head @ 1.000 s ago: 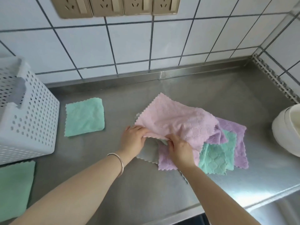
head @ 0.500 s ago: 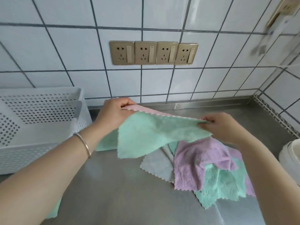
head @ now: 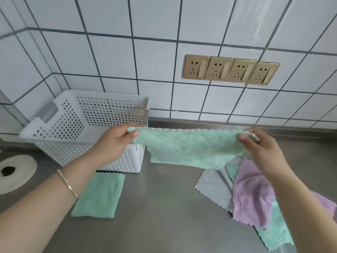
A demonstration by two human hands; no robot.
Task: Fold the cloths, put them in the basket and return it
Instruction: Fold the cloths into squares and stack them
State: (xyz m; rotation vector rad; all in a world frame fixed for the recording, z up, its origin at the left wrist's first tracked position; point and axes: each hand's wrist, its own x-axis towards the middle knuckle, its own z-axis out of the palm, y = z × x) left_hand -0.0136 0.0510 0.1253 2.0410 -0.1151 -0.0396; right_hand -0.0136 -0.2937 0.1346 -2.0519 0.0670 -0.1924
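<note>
Left hand (head: 111,143): pinches one top corner of the green cloth (head: 187,148).
Right hand (head: 262,152): pinches the other corner.
Cloth: stretched in the air above the desk (head: 160,207).
Basket (head: 82,128): left, behind.

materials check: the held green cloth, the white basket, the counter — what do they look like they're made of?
Green cloth: looks like microfibre plush; matte, quilted nap, zigzag-cut edges, sags between the two grips.
White basket: likely moulded plastic; smooth, slightly glossy, regular round perforations, cut-out handle.
Counter: appears to be stainless steel; grey brushed sheen, soft reflections, folded metal upstand at the wall.
</note>
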